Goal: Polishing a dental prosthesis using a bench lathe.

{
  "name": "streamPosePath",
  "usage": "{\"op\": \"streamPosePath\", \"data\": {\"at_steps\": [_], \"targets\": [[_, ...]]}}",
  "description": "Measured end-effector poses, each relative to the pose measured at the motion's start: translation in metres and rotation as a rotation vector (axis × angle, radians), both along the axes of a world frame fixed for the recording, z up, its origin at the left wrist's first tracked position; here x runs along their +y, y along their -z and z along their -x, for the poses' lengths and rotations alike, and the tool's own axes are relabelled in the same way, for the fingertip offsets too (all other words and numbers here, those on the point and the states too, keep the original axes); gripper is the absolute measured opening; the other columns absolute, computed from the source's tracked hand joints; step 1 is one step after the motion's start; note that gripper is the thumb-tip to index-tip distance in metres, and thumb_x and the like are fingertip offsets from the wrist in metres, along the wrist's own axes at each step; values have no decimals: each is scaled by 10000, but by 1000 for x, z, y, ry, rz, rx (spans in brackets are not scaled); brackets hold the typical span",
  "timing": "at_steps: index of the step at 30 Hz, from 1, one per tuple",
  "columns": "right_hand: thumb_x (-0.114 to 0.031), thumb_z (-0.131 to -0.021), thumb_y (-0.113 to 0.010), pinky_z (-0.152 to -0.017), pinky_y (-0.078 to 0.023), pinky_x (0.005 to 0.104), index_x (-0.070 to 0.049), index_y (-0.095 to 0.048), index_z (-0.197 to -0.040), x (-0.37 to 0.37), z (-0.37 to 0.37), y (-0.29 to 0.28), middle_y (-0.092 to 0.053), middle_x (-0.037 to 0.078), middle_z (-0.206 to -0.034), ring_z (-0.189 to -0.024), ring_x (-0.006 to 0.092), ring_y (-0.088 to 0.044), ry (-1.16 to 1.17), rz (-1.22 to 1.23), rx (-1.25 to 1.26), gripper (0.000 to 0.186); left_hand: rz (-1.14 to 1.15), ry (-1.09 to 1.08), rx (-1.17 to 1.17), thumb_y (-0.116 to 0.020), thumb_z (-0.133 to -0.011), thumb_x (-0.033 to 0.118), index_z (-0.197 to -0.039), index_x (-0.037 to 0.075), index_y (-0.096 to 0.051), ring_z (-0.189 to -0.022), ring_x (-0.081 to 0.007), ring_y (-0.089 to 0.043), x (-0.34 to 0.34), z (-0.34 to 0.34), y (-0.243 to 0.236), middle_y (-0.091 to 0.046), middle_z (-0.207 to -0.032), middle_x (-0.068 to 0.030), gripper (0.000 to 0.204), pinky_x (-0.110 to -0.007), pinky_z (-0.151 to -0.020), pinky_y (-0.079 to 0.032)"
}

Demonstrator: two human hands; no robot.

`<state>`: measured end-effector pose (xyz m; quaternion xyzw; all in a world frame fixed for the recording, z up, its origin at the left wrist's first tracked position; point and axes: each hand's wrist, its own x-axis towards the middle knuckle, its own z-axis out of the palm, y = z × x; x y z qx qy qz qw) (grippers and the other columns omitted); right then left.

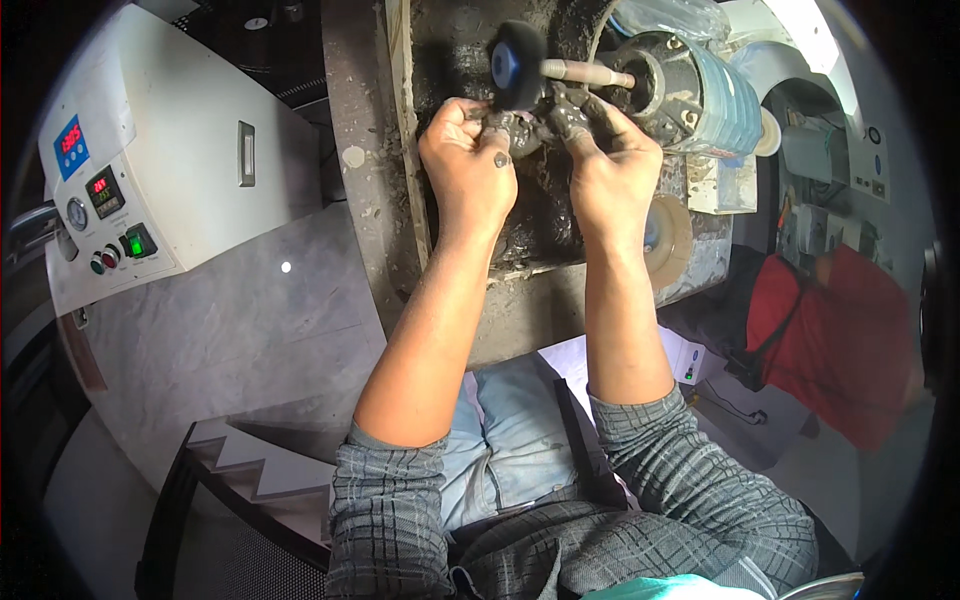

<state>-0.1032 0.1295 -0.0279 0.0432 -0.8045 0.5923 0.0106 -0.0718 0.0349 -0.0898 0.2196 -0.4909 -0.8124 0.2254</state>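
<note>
My left hand (468, 165) and my right hand (616, 175) are raised together at the near side of a dark round wheel (520, 68) with a blue hub. Their fingers are closed around a small lump coated in wet grey slurry (522, 132), just under the wheel's lower edge. Its kind is hidden by the slurry and my fingers; whether it touches the wheel I cannot tell. Slurry covers my fingertips on both sides. A pale, tapered spindle (588, 73) joins the wheel to a motor (690, 95) wrapped in a cut clear-blue plastic bottle, to the right.
Below the wheel lies a slurry-filled tray (540, 215) with crusted wooden edges. A tape roll (670, 240) lies right of my right wrist. On the left stands a white cabinet (200, 130) with lit displays and knobs. Someone in red (835, 340) is at the right.
</note>
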Motion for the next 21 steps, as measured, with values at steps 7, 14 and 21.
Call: {"op": "streamPosePath", "data": {"at_steps": [7,14,21], "targets": [[51,-845,-622,-777,-514,257,42,-726,-1035,-8,0,0,-741,75,-909,-826,94,-643,47,29,-41,217,-87,-45,3,-508,-820,-190,-987,-55,-577,-715,-61,-580,-2,-1,-5,-667,-859,-78,226,-190,-642,-427],[56,-848,-626,-783,-514,255,44,-724,-1038,-11,-1,9,-741,75,-919,-827,95,-645,84,55,-40,214,33,-66,-13,-500,-813,-204,-978,-49,-567,-712,-44,-569,-1,-2,-7,-657,-841,-66,236,-175,-613,-403],[70,-859,-609,-789,-519,247,57,-715,-1046,-2,-18,0,-738,78,-929,-832,97,-649,70,-10,52,216,-8,-9,21,-484,-819,-200,-944,-36,-539,-762,-81,-609,1,-5,-2,-641,-826,-80,214,-231,-672,-471]]}}
